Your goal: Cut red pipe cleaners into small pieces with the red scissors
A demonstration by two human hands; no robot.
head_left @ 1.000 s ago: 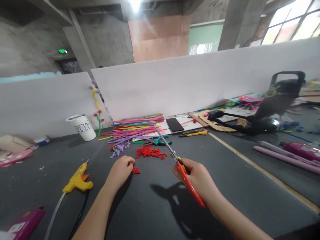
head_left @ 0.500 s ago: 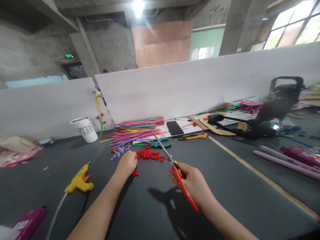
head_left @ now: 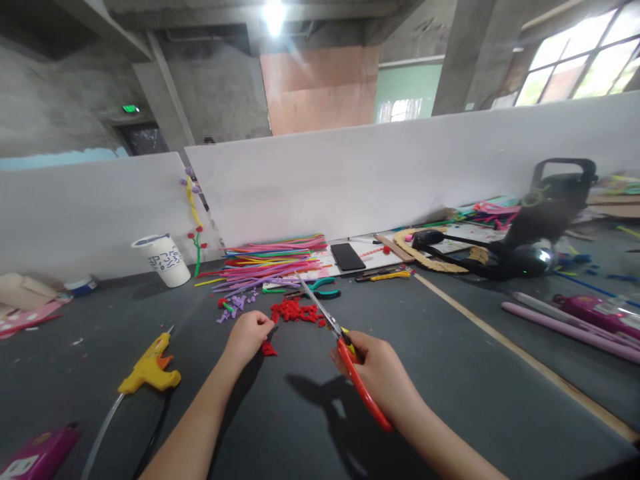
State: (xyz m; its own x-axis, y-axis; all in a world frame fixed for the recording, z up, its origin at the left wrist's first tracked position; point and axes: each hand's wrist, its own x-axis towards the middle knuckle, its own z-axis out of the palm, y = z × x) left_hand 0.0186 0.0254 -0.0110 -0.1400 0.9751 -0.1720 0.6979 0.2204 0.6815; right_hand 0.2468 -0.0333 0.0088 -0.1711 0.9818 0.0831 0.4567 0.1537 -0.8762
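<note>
Scissors (head_left: 361,387) with red handles are gripped in my right hand (head_left: 383,367), blades pointing forward and to the left; the blades look closed. My left hand (head_left: 249,339) is pinched closed just left of a pile of short red fuzzy pieces (head_left: 296,311). Whatever its fingertips hold is too small to make out. A few separate red pieces (head_left: 269,349) lie right below those fingertips. Short purple pieces (head_left: 239,307) are scattered behind my left hand. Teal-handled pliers (head_left: 323,288) lie beyond the scissor tips.
Long coloured pipe cleaners (head_left: 273,265) are bundled at the back beside a phone (head_left: 347,257). A yellow glue gun (head_left: 150,367) and a white cup (head_left: 163,261) stand left. Yellow utility knife (head_left: 393,275), black lamp (head_left: 530,257) and pink rods (head_left: 570,330) are right.
My left hand has turned slightly, so its pinched thumb and finger now show beside the red pile. The scissors stay in my right hand. The whole view has shifted a little.
</note>
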